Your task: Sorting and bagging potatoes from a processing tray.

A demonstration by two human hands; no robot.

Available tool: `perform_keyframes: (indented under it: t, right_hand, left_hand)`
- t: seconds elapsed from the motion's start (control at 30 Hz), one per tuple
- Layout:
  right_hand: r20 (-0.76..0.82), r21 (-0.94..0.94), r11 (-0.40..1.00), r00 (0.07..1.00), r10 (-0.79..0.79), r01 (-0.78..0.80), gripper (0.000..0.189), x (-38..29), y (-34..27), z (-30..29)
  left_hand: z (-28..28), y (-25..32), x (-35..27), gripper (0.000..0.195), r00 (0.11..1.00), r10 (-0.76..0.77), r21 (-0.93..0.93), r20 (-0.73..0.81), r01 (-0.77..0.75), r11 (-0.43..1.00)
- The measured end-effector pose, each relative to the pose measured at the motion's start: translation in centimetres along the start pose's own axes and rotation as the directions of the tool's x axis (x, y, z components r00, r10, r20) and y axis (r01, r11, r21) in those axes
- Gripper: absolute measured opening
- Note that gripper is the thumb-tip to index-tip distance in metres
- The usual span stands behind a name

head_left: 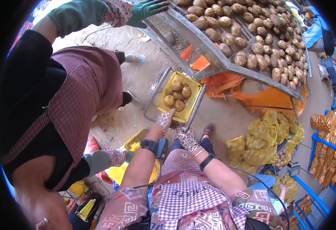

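Note:
A yellow mesh-sided basket [196, 107] stands in front of me with several potatoes [178, 93] in its bottom. Grey metal tube [196, 108] runs along its left and right sides. My left hand [165, 120], in a leopard-print glove, is at the basket's near rim, forefinger stretched over the edge. Whether its other fingers grip the rim is hidden. Wearing a matching glove, my right hand [188, 140] has its fingers curled at the near end of the right tube, close to the basket's near corner.
Ahead, a metal-framed sorting table [231, 67] bears many potatoes, with orange sheeting [267, 99] beneath. A co-worker in a checked apron [90, 77] stands at left, one green-gloved hand [147, 11] at the table's frame. Filled yellow mesh sacks [259, 138] and blue racks [328, 146] are at right.

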State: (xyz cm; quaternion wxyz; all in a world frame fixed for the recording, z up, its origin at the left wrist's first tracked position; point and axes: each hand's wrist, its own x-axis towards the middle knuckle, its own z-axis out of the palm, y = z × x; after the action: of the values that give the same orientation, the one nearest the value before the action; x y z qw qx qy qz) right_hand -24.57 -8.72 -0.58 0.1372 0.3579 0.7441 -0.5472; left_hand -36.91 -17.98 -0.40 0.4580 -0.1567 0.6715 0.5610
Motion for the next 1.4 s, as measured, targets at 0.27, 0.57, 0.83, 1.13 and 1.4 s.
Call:
perform_keyframes:
  t: [0.27, 0.57, 0.83, 1.13, 1.4]
  right_hand:
    - [0.193, -0.706, 0.708, 0.952, 0.239, -0.035, 0.069, -6.0, -2.8, -11.7]
    - [0.211, -0.298, 0.952, 0.977, 0.0, 0.064, 0.078, 3.8, -16.0, -9.4]
    - [0.369, 0.031, 0.963, 0.898, 0.239, -0.269, 0.052, 9.2, -12.8, -2.2]
    - [0.368, 0.251, 0.963, 0.93, -0.003, -0.096, 0.034, 1.6, -19.0, -3.2]
    - [0.152, 0.427, 0.885, 0.95, -0.274, 0.187, 0.03, 0.0, -19.6, -7.3]
  left_hand:
    - [-4.2, 1.5, -0.7, 0.033, 0.994, 0.038, -0.246, 0.105, -0.011, 0.969]
    - [-5.2, 3.4, -3.3, 0.034, 0.996, 0.091, -0.034, 0.009, -0.091, 0.995]
    - [-5.1, 4.1, -5.8, 0.04, 0.994, 0.08, 0.134, 0.076, -0.089, 0.987]
    - [-10.3, -0.7, -5.0, 0.03, 0.64, 0.758, 0.971, 0.123, -0.237, 0.042]
    - [-13.9, -1.1, -2.3, 0.039, 0.659, 0.511, 0.332, -0.553, -0.388, 0.86]
